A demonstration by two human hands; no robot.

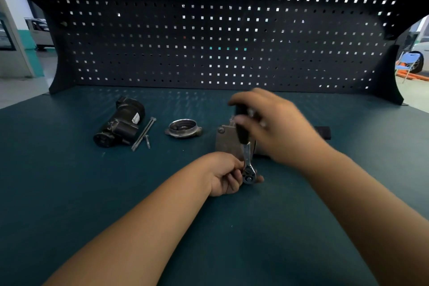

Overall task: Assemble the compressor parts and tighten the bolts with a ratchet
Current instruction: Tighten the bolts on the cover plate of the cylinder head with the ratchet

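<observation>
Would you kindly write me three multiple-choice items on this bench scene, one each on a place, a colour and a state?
1. Where does the round metal cover lie? A) on the pegboard B) between the black housing and the grey block C) in the left hand
2. What colour is the ratchet handle? A) red B) yellow C) black
3. What is the right hand doing? A) gripping the ratchet handle B) lying flat on the bench C) holding a bolt
Key: 1 B, it sits between them; 2 C, the grip is dark; 3 A, its fingers curl round it.
</observation>
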